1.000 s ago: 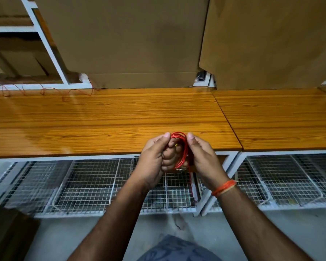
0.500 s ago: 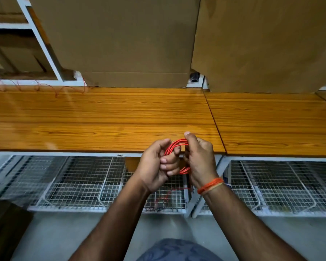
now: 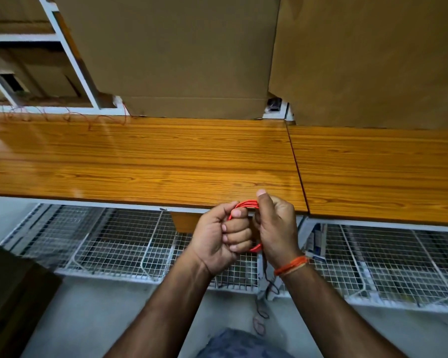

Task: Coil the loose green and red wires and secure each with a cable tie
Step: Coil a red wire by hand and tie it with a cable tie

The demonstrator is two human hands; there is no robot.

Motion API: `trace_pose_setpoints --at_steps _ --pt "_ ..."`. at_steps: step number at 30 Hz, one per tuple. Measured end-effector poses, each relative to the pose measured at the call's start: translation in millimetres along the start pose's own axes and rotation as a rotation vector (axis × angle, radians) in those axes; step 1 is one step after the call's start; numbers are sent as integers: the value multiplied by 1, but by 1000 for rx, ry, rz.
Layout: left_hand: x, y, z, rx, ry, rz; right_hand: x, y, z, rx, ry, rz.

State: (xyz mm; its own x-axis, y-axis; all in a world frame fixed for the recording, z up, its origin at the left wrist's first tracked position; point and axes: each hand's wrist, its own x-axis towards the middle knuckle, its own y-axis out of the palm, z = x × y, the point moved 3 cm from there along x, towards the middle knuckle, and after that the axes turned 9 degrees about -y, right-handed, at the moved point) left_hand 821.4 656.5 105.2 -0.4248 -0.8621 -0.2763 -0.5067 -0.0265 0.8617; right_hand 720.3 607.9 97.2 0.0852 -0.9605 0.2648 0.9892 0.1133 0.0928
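The left hand (image 3: 221,235) and the right hand (image 3: 277,228) were close together, knuckles almost touching, both curled round the red wire coil (image 3: 245,204). The coil was a bundle of several thin, bright red strands lying side by side in a loop. Only two short arcs of it showed: one at the top, bridging the gap between the two thumbs, and one at the bottom, peeping out under the left fingers (image 3: 237,236) beside the right palm. The rest was hidden inside the fists. The right thumb stood upright against the top arc. An orange thread band (image 3: 291,265) circled the right wrist.

Just beyond the hands ran the front edge of a wooden bench top (image 3: 145,161). Below them sat white wire-mesh racks (image 3: 114,244). Far off to the left, at the back of the bench, thin loose reddish wire (image 3: 70,117) trailed along. Behind the bench stood brown cardboard sheets (image 3: 179,52).
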Motion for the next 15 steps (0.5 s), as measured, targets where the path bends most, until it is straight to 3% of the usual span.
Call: trace_pose_setpoints --at_steps 3,6,11,13,15 --pt "-5 -2 -9 -44 80 -103 -1 -5 -6 32 -27 201" --pt "-15 -15 -26 -137 206 -166 -2 -24 -15 -117 -63 336" --pt "-36 -37 -61 -204 386 -218 -9 -58 -39 -180 4 240" --pt "-40 -42 -69 -222 431 -224 -11 -63 -40 -239 -18 160" --pt "-42 -44 -73 -226 474 -239 -14 -60 -34 -401 -103 183"
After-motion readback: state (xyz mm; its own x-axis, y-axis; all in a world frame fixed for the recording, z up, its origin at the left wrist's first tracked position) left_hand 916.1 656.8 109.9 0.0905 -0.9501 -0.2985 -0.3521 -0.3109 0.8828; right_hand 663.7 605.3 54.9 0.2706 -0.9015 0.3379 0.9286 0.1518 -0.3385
